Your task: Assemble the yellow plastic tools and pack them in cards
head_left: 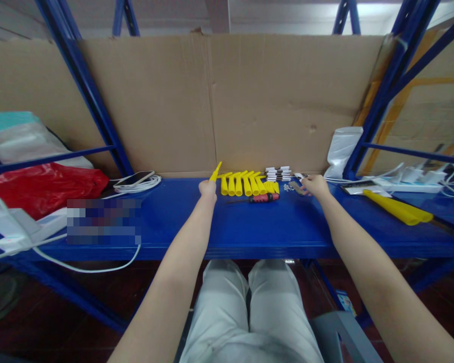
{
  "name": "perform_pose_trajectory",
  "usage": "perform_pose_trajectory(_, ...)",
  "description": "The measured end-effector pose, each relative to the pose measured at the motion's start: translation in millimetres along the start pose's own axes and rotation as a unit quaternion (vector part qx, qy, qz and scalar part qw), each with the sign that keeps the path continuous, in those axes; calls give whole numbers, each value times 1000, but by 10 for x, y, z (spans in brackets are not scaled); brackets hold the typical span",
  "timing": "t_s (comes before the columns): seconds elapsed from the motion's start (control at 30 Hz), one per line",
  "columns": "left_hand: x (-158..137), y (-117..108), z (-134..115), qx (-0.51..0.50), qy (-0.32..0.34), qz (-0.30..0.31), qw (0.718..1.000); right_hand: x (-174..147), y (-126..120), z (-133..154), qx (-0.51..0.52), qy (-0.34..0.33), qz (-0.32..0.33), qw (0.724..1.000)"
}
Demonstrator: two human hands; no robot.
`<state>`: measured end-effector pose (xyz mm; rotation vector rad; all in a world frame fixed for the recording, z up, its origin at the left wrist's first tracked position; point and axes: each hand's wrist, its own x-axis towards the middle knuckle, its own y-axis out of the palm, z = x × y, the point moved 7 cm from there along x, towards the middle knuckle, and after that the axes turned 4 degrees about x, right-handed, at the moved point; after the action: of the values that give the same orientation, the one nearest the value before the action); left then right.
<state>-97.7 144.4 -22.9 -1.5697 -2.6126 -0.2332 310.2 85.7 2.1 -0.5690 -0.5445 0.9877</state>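
Note:
My left hand (208, 189) is closed around a yellow plastic handle (215, 172), its narrow end pointing up and away from me. To its right, several yellow handles (239, 185) lie side by side in a row, with smaller yellow pieces (271, 187) at the row's right end. In front of them rests a red and black screwdriver (264, 198), shaft pointing left. My right hand (317, 187) pinches a flat grey metal piece (296, 188) at the tabletop. Small silvery screws (288, 187) lie just left of it. A stack of white-and-black pieces (278, 174) stands behind.
Cardboard (151, 101) walls off the back of the blue table (265, 227). At left are a red plastic bag (49, 186), a phone (136, 178) and white cables. On the right lie larger yellow pieces (395, 205), a white power strip (404, 185) and a white pouch (343, 151).

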Motion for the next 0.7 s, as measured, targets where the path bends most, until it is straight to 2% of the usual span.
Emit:
perform_pose_trajectory(0.07,-40,4,-35,-13,-37,-18,999,-3,0,8,-1,-5,1,1000)
perform_pose_trajectory(0.13,-102,14,-65,-110,-84,-30,990,2,1,3,1,-4,1,1000)
perform_pose_trajectory(0.2,-161,73,-164,-220,-82,-3,972,7,5,-5,3,1,2,1000)
perform_pose_trajectory(0.27,-235,189,-262,-273,-79,68,956,8,7,-12,4,6,2,1000)
perform_pose_trajectory(0.33,-318,276,-314,-264,-80,111,955,4,9,-10,7,5,4,1000)
perform_pose_trajectory(0.4,-389,326,-342,-224,-69,125,964,0,7,-7,10,2,5,1000)
perform_pose_trajectory(0.7,-505,290,-398,-124,-10,85,989,23,3,-19,-2,-2,4,1000)
